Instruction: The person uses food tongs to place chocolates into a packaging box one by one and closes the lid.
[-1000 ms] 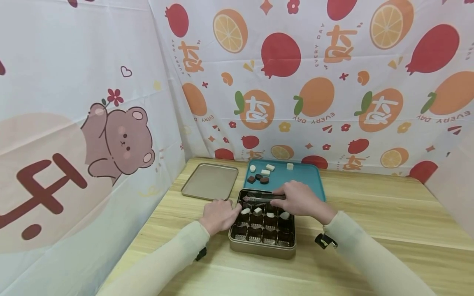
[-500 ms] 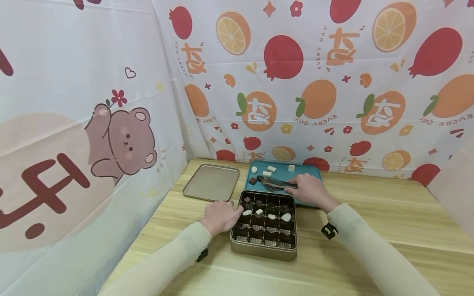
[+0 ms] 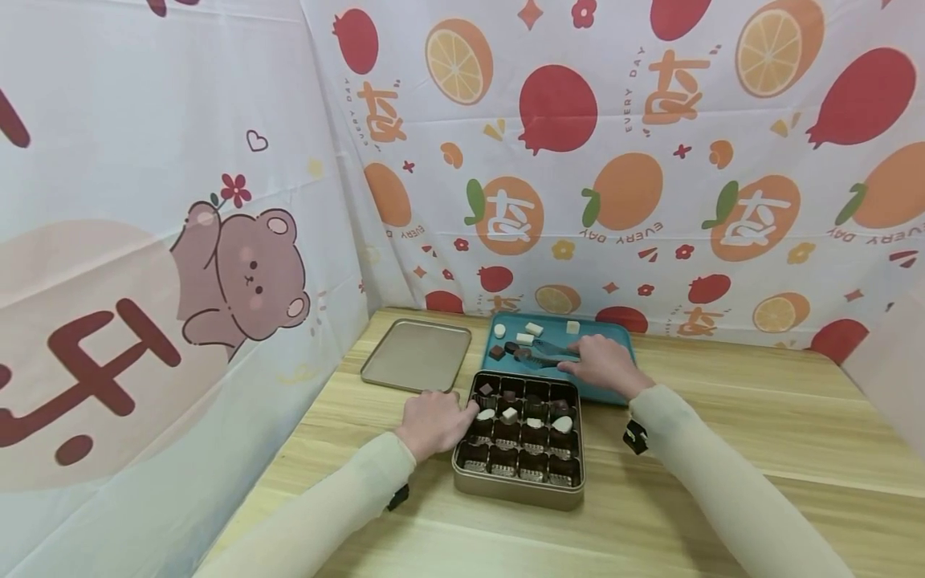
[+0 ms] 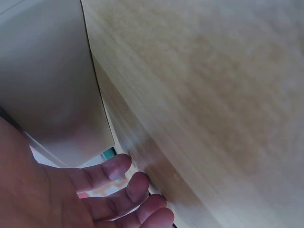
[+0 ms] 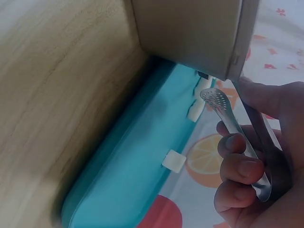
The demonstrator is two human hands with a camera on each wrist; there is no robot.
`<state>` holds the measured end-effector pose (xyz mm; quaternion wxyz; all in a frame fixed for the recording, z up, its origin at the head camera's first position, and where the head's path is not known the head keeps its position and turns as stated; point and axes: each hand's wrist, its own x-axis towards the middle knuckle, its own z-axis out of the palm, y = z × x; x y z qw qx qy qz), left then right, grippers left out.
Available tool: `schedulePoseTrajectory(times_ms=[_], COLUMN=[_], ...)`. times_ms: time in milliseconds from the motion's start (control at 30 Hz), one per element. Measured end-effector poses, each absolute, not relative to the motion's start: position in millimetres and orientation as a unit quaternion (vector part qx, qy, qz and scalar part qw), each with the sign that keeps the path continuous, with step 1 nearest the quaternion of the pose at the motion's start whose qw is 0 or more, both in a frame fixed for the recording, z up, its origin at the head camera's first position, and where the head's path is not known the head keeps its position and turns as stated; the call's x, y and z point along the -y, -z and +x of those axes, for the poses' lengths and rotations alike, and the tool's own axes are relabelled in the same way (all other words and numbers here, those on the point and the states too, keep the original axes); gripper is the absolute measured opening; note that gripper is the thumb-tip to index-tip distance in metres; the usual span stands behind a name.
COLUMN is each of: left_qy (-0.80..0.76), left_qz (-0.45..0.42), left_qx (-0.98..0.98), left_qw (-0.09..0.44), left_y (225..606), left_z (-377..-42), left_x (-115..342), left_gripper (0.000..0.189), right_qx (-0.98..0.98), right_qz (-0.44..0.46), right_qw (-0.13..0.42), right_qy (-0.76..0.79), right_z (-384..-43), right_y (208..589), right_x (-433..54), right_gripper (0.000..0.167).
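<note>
My right hand [image 3: 605,365] holds metal tongs [image 5: 231,121] above the blue tray [image 3: 603,331]. Their two arms are spread, with the tips close to the dark chocolates [image 3: 511,348] at the tray's left; whether they touch one is too small to tell. My left hand [image 3: 436,421] rests against the left side of a gold tin box [image 3: 516,490], thumb at its rim and the other fingers [image 4: 116,167] loosely bent beside the wall. Inside the box, brown chocolates [image 3: 486,389] sit in the back row of cells and white ones [image 3: 509,415] in the row before it.
Several white pieces [image 3: 534,329] lie on the tray, one of them round, plus a brown square piece [image 3: 497,352]. A flat gold lid [image 3: 415,355] lies on the wooden table [image 3: 723,401] left of the tray. Printed curtains [image 3: 556,108] stand behind and left.
My right hand has moved the tongs from the box's back-left cells to over the tray, and their arms have spread apart. A brown square shows in the back-left cell. My left hand stays put.
</note>
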<state>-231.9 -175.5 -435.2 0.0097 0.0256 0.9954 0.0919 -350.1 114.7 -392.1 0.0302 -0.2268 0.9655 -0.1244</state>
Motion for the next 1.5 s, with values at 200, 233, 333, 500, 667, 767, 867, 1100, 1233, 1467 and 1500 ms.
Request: schedulePoseTrajectory(times_ms=[200, 233, 333, 500, 667, 767, 867, 1100, 1233, 1467, 1500], left_qy=[-0.091, -0.091, -0.091, -0.086, -0.082, -0.081, -0.078, -0.081, -0.082, -0.079, -0.079], left_qz=[0.026, 0.026, 0.025, 0.025, 0.027, 0.027, 0.026, 0.027, 0.028, 0.026, 0.026], left_qx=[-0.996, -0.995, -0.995, -0.996, -0.996, -0.996, -0.996, -0.996, -0.996, -0.996, -0.996], left_qw=[0.01, 0.011, 0.013, 0.016, 0.016, 0.015, 0.016, 0.015, 0.014, 0.014, 0.013], left_y=[435, 435, 435, 437, 436, 436, 437, 436, 435, 434, 433], left_z=[-232, -232, -231, -230, -231, -232, -232, -232, -231, -234, -234], left_x=[173, 173, 172, 169, 169, 169, 170, 172, 173, 175, 175], left_gripper=[0.067, 0.067, 0.068, 0.067, 0.066, 0.067, 0.068, 0.067, 0.067, 0.068, 0.068], right_qx=[-0.966, -0.966, -0.967, -0.966, -0.962, -0.96, -0.959, -0.949, -0.942, -0.934, -0.933], right_qz=[-0.222, -0.221, -0.216, -0.219, -0.227, -0.231, -0.229, -0.249, -0.28, -0.306, -0.311], right_qw=[0.045, 0.046, 0.048, 0.04, 0.027, 0.028, 0.033, 0.018, 0.003, 0.034, 0.037], right_qy=[0.127, 0.127, 0.127, 0.136, 0.148, 0.157, 0.166, 0.191, 0.183, 0.18, 0.177], right_z=[-356, -357, -359, -359, -356, -353, -349, -332, -316, -282, -277], right_y=[398, 399, 401, 405, 407, 405, 401, 383, 369, 347, 345], right_x=[-111, -111, -109, -109, -113, -115, -119, -135, -145, -161, -163], right_gripper=[0.051, 0.051, 0.049, 0.043, 0.036, 0.035, 0.037, 0.037, 0.034, 0.033, 0.033])
